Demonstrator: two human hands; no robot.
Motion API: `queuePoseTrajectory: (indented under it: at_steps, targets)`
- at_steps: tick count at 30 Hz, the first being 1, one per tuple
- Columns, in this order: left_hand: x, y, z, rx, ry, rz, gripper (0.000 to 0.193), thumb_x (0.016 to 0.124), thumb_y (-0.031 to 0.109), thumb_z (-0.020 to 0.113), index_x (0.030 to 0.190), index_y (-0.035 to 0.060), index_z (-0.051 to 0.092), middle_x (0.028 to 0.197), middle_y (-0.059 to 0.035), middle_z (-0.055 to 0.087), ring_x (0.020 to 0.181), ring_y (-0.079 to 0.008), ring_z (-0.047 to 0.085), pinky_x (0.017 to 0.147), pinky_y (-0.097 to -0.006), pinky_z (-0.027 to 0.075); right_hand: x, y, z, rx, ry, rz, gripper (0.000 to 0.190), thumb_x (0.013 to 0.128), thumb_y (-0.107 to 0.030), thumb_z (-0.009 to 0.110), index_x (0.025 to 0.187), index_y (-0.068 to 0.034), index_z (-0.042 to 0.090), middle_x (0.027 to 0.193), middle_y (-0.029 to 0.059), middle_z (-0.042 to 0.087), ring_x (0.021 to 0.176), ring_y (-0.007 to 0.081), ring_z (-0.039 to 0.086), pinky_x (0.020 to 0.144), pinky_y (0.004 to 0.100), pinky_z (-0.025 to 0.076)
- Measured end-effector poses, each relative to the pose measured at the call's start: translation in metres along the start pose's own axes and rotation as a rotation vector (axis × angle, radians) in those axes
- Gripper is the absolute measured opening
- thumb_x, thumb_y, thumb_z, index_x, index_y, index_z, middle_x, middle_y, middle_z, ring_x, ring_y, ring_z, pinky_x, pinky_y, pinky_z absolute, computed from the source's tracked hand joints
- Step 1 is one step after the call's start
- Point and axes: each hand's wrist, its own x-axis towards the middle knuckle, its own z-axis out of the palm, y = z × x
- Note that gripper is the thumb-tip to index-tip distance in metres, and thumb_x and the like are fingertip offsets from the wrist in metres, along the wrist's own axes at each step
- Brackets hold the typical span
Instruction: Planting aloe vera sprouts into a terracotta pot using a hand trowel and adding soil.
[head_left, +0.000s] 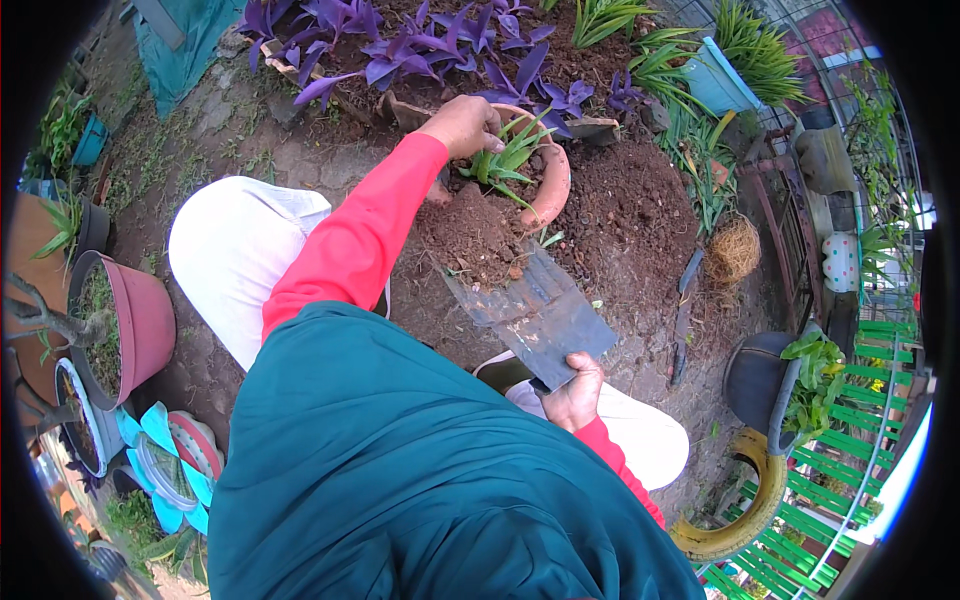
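Note:
My left hand (466, 129) is at the rim of a terracotta pot (553, 184), its fingers at the leaves of a small green plant (504, 166). Whether the fingers pinch a leaf is hard to tell. My right hand (576, 390) grips the near end of a bent dark sheet (551, 319), which slopes up towards the pot. Brown soil (474, 236) lies heaped on the sheet's far end, close to the pot's near side. More loose soil (626, 206) is spread on the ground right of the pot.
Purple-leaved plants (450, 45) grow in a bed beyond the pot. A long knife (684, 315) and a ball of dry fibre (732, 249) lie at the right. Further right stand a dark planter (759, 382) and a yellow tyre (765, 502). A pink pot (139, 322) stands at the left.

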Motion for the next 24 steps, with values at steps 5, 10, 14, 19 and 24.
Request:
queuePoseTrajectory:
  at_steps: [5,10,14,19,24]
  targets:
    - [-0.006,0.006,-0.004,0.162,0.004,-0.166,0.038,0.076,0.04,0.071,0.078,0.0021,0.066,0.073,-0.017,0.064,0.076,-0.0339,0.063,0.069,-0.0434,0.046,-0.007,-0.002,0.009,-0.037,0.026,0.022,0.049,0.065,-0.019,0.056,0.113,-0.008,0.053,0.107,0.0085,0.062,0.092,0.0277,0.061,0.071,0.0362,0.046]
    - [-0.007,0.008,0.001,0.242,0.064,-0.088,0.046,0.079,0.048,0.065,0.076,0.0024,0.067,0.074,-0.019,0.064,0.075,-0.0361,0.062,0.069,-0.0456,0.046,-0.016,-0.008,0.027,-0.085,0.052,0.003,0.047,0.066,-0.02,0.057,0.112,-0.01,0.054,0.106,0.0068,0.062,0.092,0.0257,0.06,0.07,0.0357,0.044]
    - [-0.002,0.003,0.006,0.23,0.121,-0.135,0.041,0.083,0.046,0.061,0.083,0.0057,0.07,0.077,-0.0194,0.064,0.076,-0.0363,0.062,0.071,-0.0461,0.047,-0.02,-0.013,0.036,-0.08,0.03,-0.013,0.047,0.068,-0.019,0.057,0.114,-0.009,0.053,0.107,0.0076,0.062,0.093,0.0265,0.06,0.072,0.038,0.044]
    - [0.0,0.001,0.006,0.201,0.028,-0.134,0.035,0.085,0.042,0.06,0.089,0.0095,0.071,0.078,-0.0177,0.065,0.077,-0.0357,0.062,0.071,-0.0457,0.048,-0.028,-0.027,0.052,0.075,-0.074,-0.031,0.046,0.073,-0.008,0.056,0.117,-0.003,0.049,0.111,0.0146,0.059,0.099,0.0327,0.06,0.083,0.0498,0.05]
    - [-0.004,0.0,0.004,0.121,0.079,-0.082,0.029,0.086,0.035,0.061,0.089,0.0091,0.071,0.075,-0.0166,0.065,0.075,-0.0337,0.063,0.069,-0.0441,0.047,-0.05,-0.043,0.081,0.098,-0.194,-0.04,0.042,0.081,-0.006,0.053,0.122,-0.002,0.045,0.121,0.0179,0.055,0.11,0.0342,0.056,0.093,0.0509,0.049]
